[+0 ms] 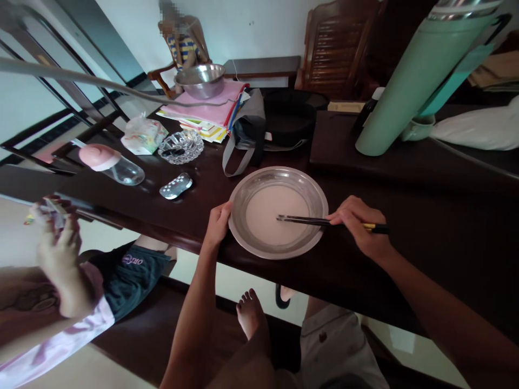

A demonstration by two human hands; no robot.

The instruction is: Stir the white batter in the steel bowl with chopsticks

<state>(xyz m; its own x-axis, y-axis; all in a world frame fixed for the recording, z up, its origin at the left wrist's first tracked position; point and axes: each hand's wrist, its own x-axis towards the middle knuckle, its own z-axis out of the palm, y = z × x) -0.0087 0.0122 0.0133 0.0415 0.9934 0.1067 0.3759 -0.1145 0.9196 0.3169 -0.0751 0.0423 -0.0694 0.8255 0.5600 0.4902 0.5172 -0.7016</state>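
A round metal basin (pixel 239 208) stands near the table's front edge, with a pale, milky liquid (pixel 275 208) in its bottom. My left hand (pixel 219 222) grips the left side of its rim, thumb on top; the fingers underneath are hidden. In my right hand (pixel 360 224), closed at the basin's right side, is a pair of black chopsticks (pixel 308 220) with gold bands near the thick ends. They reach across the right rim, and their tips touch the liquid near the middle.
On the dark table (pixel 194 216) lie a game controller (pixel 175 186), a pink-capped bottle (pixel 117 165), a glass ashtray (pixel 181 147) and a tissue pack (pixel 142 134). A tall green flask (pixel 417 81) stands back right. Another person's hand (pixel 60 243) is at left.
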